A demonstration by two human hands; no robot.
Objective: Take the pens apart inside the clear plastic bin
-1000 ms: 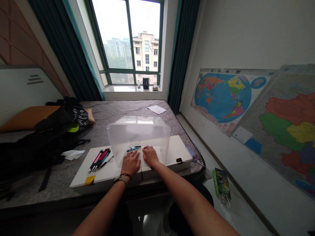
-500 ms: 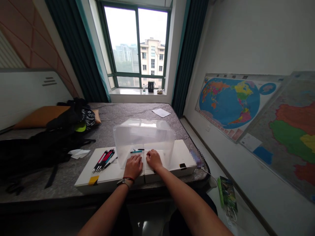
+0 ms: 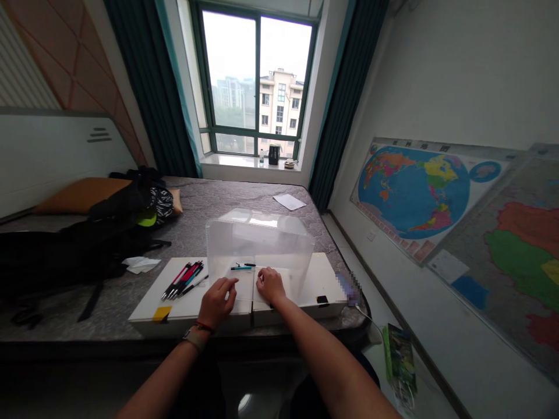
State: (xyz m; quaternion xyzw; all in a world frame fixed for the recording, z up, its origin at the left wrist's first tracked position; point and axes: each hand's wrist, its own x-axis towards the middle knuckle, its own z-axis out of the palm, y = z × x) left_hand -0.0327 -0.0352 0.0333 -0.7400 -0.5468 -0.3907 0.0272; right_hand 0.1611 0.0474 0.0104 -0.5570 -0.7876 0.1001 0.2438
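with left hand (image 3: 217,299) loosely parted and right hand (image 3: 271,285) curled, its grip unclear, could set the teal pen (image 3: 241,268) rolling by knocking the clear bin (image 3: 262,237).

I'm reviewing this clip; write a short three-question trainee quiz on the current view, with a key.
1. True or false: the bundle of pens lies to the person's left of the clear plastic bin.

2. The red bracelet is on the wrist of which hand?
A) right hand
B) left hand

3. Fill in: the tape nearest the pens is ____ in colour.

Key: 1 true; 2 B; 3 yellow.
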